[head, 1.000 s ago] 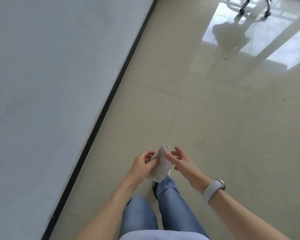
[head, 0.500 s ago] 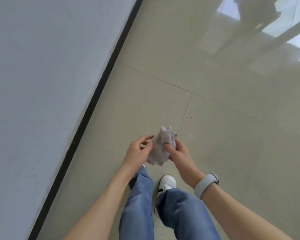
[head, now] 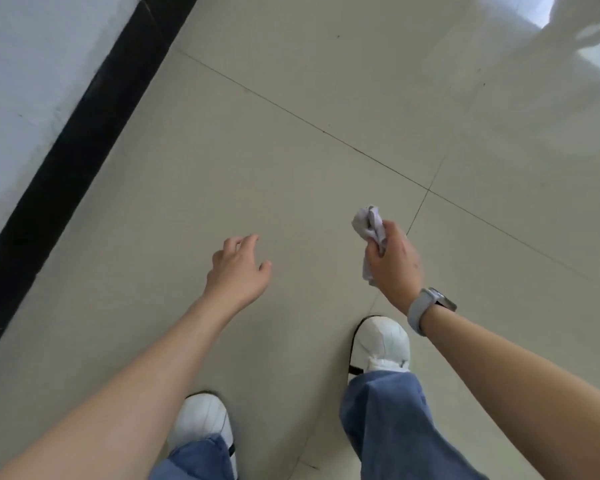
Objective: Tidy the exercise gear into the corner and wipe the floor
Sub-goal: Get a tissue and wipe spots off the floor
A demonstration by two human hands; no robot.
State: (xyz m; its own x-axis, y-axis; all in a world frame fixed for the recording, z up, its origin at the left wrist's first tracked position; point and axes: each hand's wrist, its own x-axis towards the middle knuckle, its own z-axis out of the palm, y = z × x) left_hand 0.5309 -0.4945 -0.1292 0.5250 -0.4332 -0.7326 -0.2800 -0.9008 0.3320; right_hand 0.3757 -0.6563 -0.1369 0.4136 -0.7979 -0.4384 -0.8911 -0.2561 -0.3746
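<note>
My right hand grips a crumpled pale grey cloth, which sticks out above the fist and hangs a little below it. The hand is held over the beige tiled floor, above my right shoe. My left hand is apart from the cloth, to its left, fingers loosely curled and holding nothing. No exercise gear is in view.
A white wall with a black skirting strip runs along the left. My two white shoes and blue jeans stand at the bottom. Bright window glare lies on the floor at the top right.
My left hand let go of the cloth and moved left; my right hand now holds it alone. The view has tipped down and closer to the floor.
</note>
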